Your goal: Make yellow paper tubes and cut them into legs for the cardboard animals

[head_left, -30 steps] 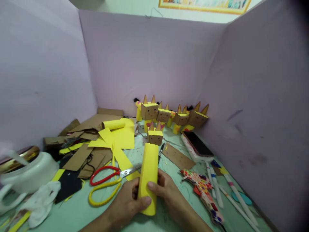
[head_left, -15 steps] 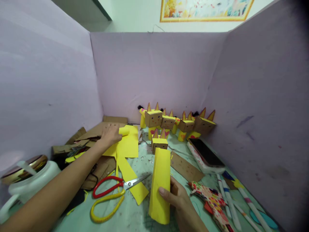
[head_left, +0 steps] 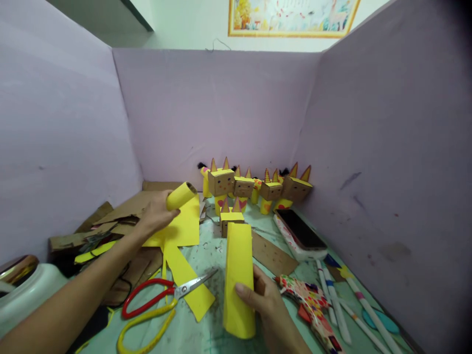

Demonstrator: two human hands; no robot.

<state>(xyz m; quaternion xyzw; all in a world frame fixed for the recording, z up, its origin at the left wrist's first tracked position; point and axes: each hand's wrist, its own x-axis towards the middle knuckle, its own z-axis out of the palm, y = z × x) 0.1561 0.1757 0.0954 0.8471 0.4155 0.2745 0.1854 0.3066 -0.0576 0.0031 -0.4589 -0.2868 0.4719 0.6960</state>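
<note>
The right hand (head_left: 263, 302) grips a long folded piece of yellow paper (head_left: 239, 275), thumb across its front face and fingers behind, holding it upright with its lower end just above the green table (head_left: 206, 334). The left hand (head_left: 157, 216) reaches out across the table and closes around a small yellow paper roll (head_left: 180, 195), lifted a little above the flat yellow sheets (head_left: 180, 228); the roll's open end points up and to the right.

Between the two hands lie scissors (head_left: 155, 305) with one red and one yellow handle loop, blades resting on a yellow strip. Brown cardboard scraps (head_left: 121, 211) are piled under and left of the left hand. Just behind the folded paper stands a little cardboard box figure (head_left: 231, 221), and a row of similar figures (head_left: 258, 186) lines the purple back wall (head_left: 221, 108). To the right lie a phone (head_left: 300, 231), a brown cardboard strip (head_left: 271, 253), a patterned paper shape (head_left: 311, 302) and what look like several markers (head_left: 342, 305). A white jar (head_left: 25, 295) sits at the far left edge.
</note>
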